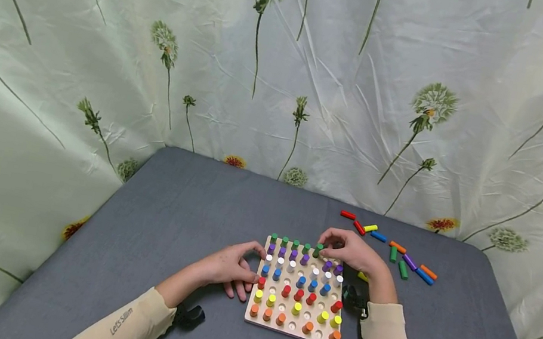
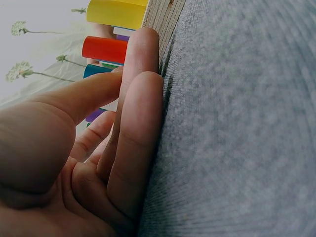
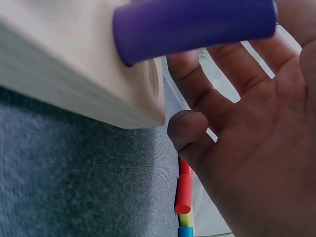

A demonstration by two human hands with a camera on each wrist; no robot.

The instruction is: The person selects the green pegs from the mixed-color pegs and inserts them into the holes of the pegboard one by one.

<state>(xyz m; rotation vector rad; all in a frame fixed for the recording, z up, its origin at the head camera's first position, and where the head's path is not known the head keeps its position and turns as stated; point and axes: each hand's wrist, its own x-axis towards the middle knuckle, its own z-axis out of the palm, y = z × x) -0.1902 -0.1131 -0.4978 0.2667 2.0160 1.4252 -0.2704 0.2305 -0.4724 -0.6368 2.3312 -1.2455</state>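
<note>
A square wooden pegboard [image 1: 299, 333] lies on the grey table, with coloured pegs standing in rows and several bare holes among them. At its far edge, my right hand [image 1: 351, 251] pinches a green peg [image 1: 318, 251] between thumb and fingers, at the right end of the green row. A purple peg [image 3: 192, 29] stands close to that hand in the right wrist view, where the green peg is hidden. My left hand [image 1: 227, 265] touches the board's left side with fingers extended, beside a red peg [image 2: 104, 49] and a yellow peg [image 2: 117, 14].
Loose pegs lie scattered behind and right of the board, among them a red peg [image 1: 348, 214], an orange peg [image 1: 428, 272] and a green peg [image 1: 403, 270]. One yellow peg [image 1: 363, 276] lies by the right wrist. A flowered curtain [image 1: 288, 75] surrounds the table.
</note>
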